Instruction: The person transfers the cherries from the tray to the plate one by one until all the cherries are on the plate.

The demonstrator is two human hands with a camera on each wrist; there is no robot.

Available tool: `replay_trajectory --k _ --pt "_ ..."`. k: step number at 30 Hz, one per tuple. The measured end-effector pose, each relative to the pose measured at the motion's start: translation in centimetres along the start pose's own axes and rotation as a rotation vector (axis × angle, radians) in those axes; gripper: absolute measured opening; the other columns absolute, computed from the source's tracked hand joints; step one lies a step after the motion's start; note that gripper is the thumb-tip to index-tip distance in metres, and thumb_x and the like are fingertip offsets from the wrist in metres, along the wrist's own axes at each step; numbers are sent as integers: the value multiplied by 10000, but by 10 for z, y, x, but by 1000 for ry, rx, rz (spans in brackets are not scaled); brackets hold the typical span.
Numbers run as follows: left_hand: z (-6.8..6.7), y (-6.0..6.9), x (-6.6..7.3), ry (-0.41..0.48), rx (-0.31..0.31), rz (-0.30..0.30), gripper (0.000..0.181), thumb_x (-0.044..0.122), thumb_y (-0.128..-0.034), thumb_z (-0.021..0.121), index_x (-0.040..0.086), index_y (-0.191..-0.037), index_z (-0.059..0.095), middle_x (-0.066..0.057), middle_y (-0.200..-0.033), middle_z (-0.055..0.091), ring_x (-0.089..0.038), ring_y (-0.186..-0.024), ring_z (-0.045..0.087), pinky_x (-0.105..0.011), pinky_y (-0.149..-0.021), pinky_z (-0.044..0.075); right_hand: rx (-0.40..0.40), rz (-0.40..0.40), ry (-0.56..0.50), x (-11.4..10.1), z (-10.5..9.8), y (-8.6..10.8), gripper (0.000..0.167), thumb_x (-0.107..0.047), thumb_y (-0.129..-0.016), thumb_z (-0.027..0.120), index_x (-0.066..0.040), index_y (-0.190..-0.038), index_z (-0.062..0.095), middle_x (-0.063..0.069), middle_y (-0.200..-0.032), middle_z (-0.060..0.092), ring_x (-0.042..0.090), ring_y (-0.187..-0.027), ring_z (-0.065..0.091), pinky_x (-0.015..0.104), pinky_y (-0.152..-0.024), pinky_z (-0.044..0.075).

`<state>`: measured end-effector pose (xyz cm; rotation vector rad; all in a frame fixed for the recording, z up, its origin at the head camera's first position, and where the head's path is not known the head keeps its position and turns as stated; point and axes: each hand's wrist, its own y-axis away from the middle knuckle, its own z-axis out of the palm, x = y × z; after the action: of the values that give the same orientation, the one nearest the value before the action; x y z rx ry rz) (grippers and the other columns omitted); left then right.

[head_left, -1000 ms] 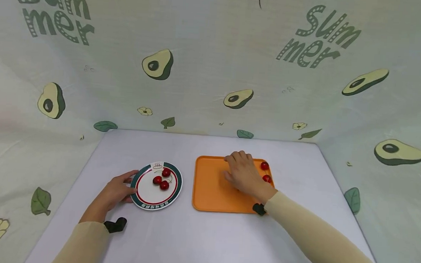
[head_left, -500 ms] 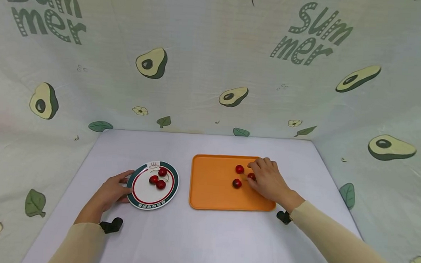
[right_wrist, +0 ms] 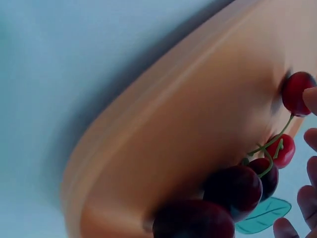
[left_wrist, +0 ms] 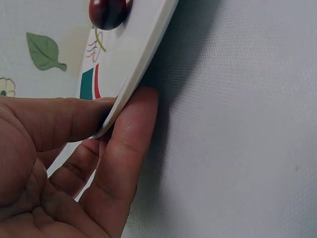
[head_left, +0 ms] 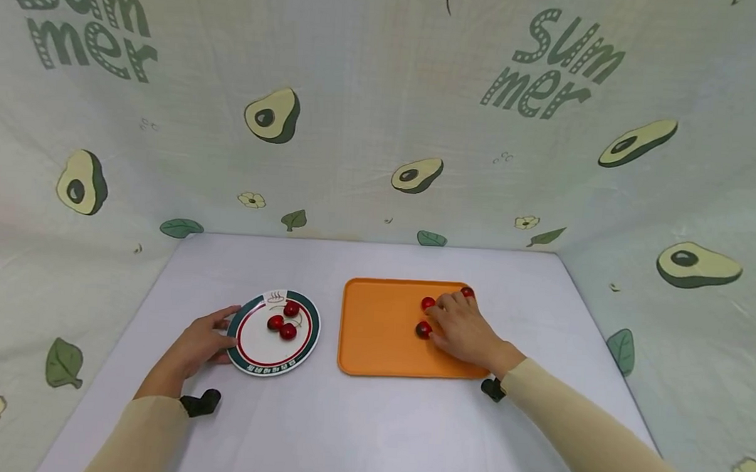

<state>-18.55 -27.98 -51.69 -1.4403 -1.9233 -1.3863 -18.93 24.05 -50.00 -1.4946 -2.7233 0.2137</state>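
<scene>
Pinching the plate [head_left: 255,341] by its rim, the left hand [head_left: 202,342] holds it with three cherries [head_left: 288,331] on top; over the orange tray [head_left: 373,328], the right hand [head_left: 465,332] has its fingertips [right_wrist: 312,100] spread among more cherries [head_left: 423,329], one tip overlapping a cherry [right_wrist: 295,93], contact unclear.

Reading "SUMMER" [head_left: 90,25], twice over!
Split as SUM-MER on the cloth [head_left: 355,64], well beyond the grip of the left hand [head_left: 198,342], again further right; round the gripped plate [head_left: 258,344], showing wavy red lines [head_left: 276,297] and characters [head_left: 272,367] too small to read.
</scene>
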Motion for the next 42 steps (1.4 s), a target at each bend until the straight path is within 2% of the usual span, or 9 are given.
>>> replay_trajectory --k 8,15,25,29,34,42 --pt "-1 2 -1 3 10 -14 794 40 -972 680 144 -1665 308 -311 -1531 346 -214 -869 617 -280 -696 559 -55 -17 -3 -1 2 -7 342 -344 -938 783 -138 -1211 770 58 -1150 628 261 -1041 469 468 -921 401" --pt "0 2 -5 -21 13 -7 785 38 -969 679 143 -1660 321 -309 -1515 360 -243 -934 594 -288 -710 534 -81 -9 -1 -7 4 -9 366 -389 -920 810 -122 -1167 769 61 -1141 627 266 -1049 480 501 -943 426" --pt "4 3 -6 -16 22 -3 782 28 -964 679 142 -1655 332 -318 -1528 357 -247 -932 603 -294 -711 548 -76 -20 4 -12 9 -9 373 -422 -899 826 -146 -1140 757 42 -1102 616 246 -1024 468 465 -902 415" --pt "4 5 -4 -21 27 -2 782 25 -964 678 137 -1655 331 -316 -1530 360 -260 -976 592 -293 -716 543 -55 -42 20 -15 8 -14 381 -440 -900 819 -139 -1120 741 36 -1092 613 239 -1029 472 446 -897 418" --pt "3 5 -2 -20 34 9 782 30 -957 681 136 -1652 339 -316 -1534 362 -272 -986 594 -297 -721 542 17 -77 54 -22 4 -26 381 -434 -922 786 -107 -1105 718 46 -1041 594 243 -985 476 427 -862 409" --pt "3 4 1 -24 38 15 784 18 -950 678 131 -1650 344 -315 -1539 374 -279 -1014 599 -294 -734 546 66 -84 50 -44 -4 -52 378 -417 -933 780 -92 -1114 712 63 -1066 618 264 -1016 499 479 -963 460"
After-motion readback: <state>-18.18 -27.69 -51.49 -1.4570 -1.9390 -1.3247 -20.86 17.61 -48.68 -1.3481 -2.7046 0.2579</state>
